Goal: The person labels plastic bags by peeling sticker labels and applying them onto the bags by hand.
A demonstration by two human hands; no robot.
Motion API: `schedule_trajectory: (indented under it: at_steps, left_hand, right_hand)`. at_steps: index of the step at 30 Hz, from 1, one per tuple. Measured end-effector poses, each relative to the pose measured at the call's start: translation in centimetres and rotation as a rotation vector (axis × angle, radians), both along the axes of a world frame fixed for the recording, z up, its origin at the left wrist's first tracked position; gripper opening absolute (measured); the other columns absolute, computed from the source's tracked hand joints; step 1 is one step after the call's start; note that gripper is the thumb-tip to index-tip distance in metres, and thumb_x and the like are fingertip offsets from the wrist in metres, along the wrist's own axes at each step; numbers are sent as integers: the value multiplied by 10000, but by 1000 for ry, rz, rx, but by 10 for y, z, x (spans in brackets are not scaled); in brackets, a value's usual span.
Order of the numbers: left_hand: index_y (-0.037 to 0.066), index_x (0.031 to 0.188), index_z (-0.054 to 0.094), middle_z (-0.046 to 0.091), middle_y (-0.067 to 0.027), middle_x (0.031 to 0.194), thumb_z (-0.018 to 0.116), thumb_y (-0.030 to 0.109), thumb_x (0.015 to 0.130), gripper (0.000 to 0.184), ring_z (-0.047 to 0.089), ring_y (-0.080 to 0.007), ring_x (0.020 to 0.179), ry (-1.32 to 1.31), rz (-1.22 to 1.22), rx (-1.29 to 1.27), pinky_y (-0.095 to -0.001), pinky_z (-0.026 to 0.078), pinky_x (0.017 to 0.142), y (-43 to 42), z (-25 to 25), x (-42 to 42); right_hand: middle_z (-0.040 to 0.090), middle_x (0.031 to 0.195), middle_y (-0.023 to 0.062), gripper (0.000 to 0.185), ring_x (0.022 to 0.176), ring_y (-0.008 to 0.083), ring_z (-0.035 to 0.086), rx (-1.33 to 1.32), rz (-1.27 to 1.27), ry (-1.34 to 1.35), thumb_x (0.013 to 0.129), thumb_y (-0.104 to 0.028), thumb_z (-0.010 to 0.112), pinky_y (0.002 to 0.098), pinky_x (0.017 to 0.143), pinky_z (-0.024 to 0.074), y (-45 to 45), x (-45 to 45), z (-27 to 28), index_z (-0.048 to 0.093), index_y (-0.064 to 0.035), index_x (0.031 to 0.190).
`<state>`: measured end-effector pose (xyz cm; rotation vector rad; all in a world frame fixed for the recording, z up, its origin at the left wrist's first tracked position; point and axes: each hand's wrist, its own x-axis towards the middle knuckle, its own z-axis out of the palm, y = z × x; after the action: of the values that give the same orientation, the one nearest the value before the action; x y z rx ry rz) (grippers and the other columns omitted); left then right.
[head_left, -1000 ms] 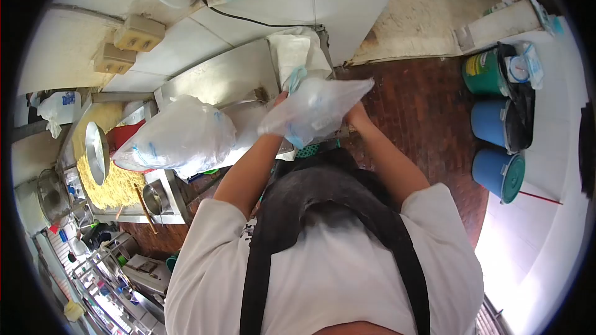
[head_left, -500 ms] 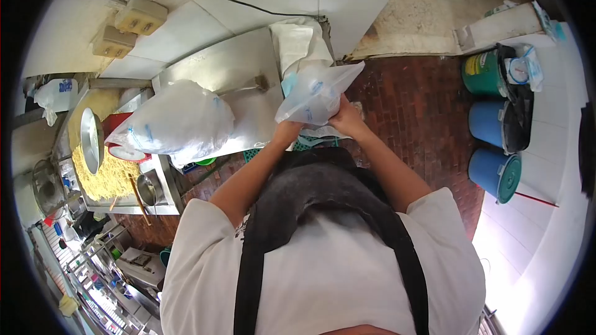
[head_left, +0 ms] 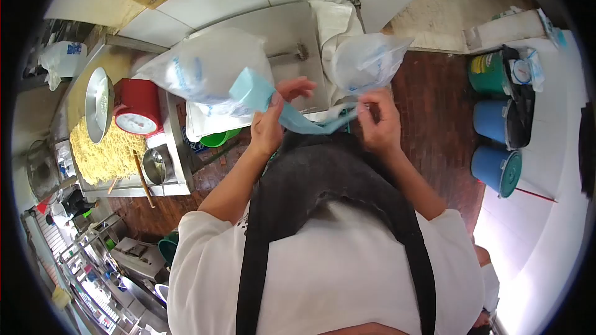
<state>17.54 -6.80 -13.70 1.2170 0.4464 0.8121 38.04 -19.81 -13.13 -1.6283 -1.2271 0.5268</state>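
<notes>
A light blue limp strip [head_left: 304,125] sags in front of my apron, stretched loosely between my two hands. My left hand [head_left: 268,125] grips its wider, folded end with the thumb, while some fingers point away to the right. At the other end, my right hand [head_left: 382,123] has its fingers curled in a pinch on the strip's thin tip, slightly blurred. Just beyond the right hand, a filled clear plastic bag [head_left: 367,65] rests on a white cloth [head_left: 334,17]. A larger filled plastic bag [head_left: 214,65] lies on the metal counter [head_left: 292,28], left of the strip.
To the left, a red scale [head_left: 138,102] and a metal bowl [head_left: 98,105] stand by a heap of yellow noodle-like strands [head_left: 102,155]. A steel pot [head_left: 157,164] is near the table corner. Blue bins [head_left: 487,167] line the right wall. Another person's sleeve [head_left: 490,285] shows lower right.
Both hands have left the small plastic bag, which now rests on the cloth. The light blue strip is now in my hands, spread apart. The view has shifted.
</notes>
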Motion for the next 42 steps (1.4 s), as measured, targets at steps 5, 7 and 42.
schedule_trajectory:
  at_steps: [5,7,42]
  left_hand:
    - [-16,1369,483,574,-217,1267,313,509,1017,655,499,-333,1242,-104,66,212,-464,312,1100,6,51,-52]
    - [1,1401,469,569,-232,1273,323,536,1014,676,495,-358,1255,-185,103,213,-491,309,1103,11,60,-77]
    - [35,1261,505,604,-9,930,725,115,862,463,565,-92,827,4,228,-443,-236,431,728,38,51,-205]
  right_hand:
    - [632,1087,130,320,1047,343,580,28,430,-46,858,-205,698,408,907,451,45,-80,73,621,-22,1109]
    - [647,1066,141,344,1010,339,604,-118,574,89,855,-211,701,412,870,465,51,-104,83,616,-20,1128]
    - [545,951,23,205,895,213,532,250,607,-845,775,-209,606,334,791,450,88,-246,82,693,-119,937]
